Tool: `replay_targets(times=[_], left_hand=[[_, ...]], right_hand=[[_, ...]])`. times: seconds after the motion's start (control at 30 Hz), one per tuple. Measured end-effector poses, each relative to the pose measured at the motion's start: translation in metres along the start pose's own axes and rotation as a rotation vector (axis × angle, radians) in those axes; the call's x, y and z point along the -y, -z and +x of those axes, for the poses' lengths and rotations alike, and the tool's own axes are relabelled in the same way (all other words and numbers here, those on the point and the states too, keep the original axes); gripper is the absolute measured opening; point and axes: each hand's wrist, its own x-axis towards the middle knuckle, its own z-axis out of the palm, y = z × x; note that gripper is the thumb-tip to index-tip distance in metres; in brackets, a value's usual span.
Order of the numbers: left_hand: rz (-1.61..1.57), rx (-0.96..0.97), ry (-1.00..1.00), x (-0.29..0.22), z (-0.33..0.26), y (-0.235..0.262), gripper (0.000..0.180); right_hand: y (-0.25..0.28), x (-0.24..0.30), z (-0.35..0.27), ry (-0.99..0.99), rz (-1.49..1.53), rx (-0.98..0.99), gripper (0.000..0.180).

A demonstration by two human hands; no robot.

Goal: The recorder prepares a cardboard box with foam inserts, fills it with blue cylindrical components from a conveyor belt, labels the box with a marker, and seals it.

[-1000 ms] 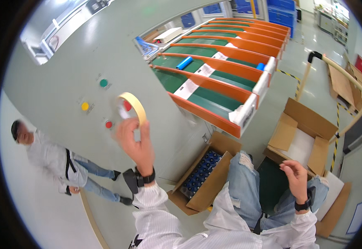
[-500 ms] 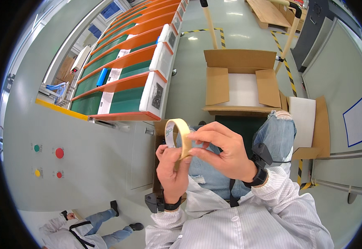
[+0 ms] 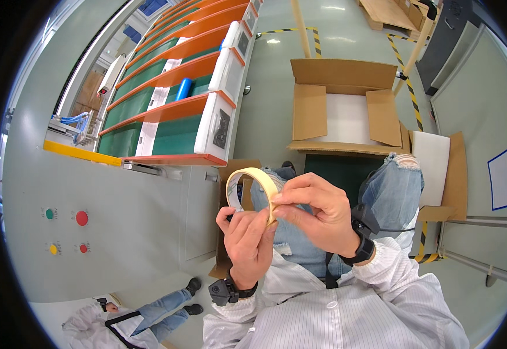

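Note:
A roll of pale yellow masking tape (image 3: 266, 183) is held upright in front of my body, its open ring facing left. My left hand (image 3: 247, 244) grips the lower part of the roll, its fingers curled at the bottom edge. From the right, my right hand (image 3: 320, 218) pinches the outer face of the roll between thumb and forefinger. Both hands meet at the roll's lower right side. Whether a tape end is lifted there is too small to make out.
An open cardboard box (image 3: 309, 110) with a white inside lies ahead, another with white foam (image 3: 431, 168) at right. A conveyor with orange dividers (image 3: 166, 110) carries a blue cylinder (image 3: 184, 89). A grey panel (image 3: 131, 215) with buttons stands left; a person (image 3: 99, 323) is lower left.
The roll has turned to show more of its ring, with both hands still on it. On the conveyor the blue cylinder has shifted right. The person's legs at lower left have moved.

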Motion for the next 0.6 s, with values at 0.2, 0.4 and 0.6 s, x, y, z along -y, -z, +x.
replay_targets(times=[0.2, 0.4, 0.6], left_hand=[[-0.021, 0.037, -0.045, 0.007, 0.002, 0.004, 0.023], [-0.089, 0.014, 0.010, 0.008, -0.003, 0.002, 0.022], [-0.053, 0.024, -0.006, 0.007, -0.003, 0.009, 0.022]], right_hand=[[0.003, -0.004, 0.007, -0.016, -0.003, 0.073, 0.014], [-0.006, -0.001, 0.007, -0.064, 0.034, 0.058, 0.014], [-0.002, -0.004, 0.009, 0.047, -0.068, 0.100, 0.015]])
